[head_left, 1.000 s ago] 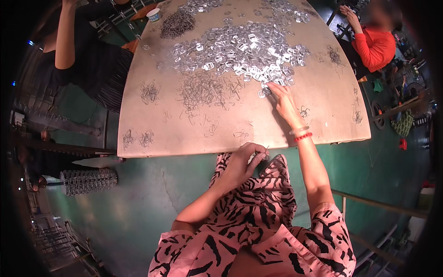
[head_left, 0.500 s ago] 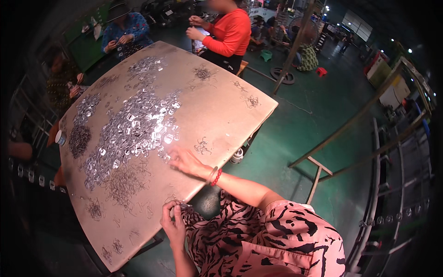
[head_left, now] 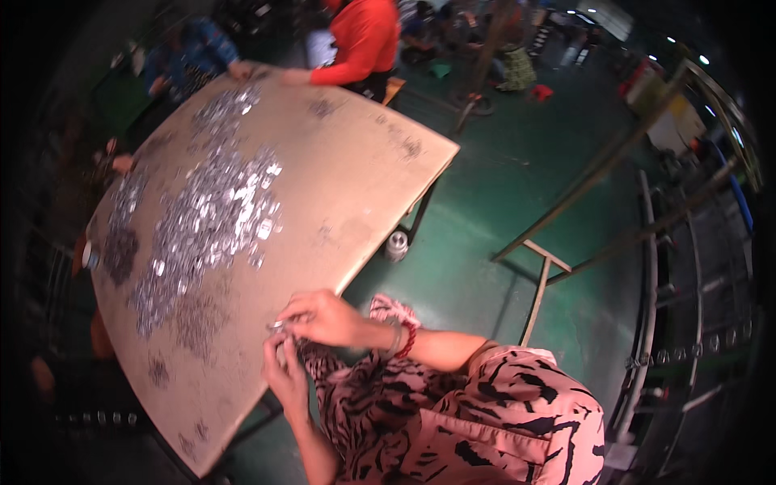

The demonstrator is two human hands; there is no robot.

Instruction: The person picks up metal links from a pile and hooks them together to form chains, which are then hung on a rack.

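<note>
1. At left, a dark heap (head_left: 121, 257) sits beside a broad spread of flat, silvery metal pieces (head_left: 212, 212) on the matte tan surface (head_left: 339, 174).
2. Nearer, thin grey wire bits (head_left: 199, 327) lie in a loose tangle.
3. The left hand (head_left: 286, 373) curls its fingertips just near of a small, shiny metal piece (head_left: 277, 325); blur hides whether its grip holds anything.
4. The right hand (head_left: 325, 318) pinches that piece at its fingertips, by the surface's near edge.
</note>
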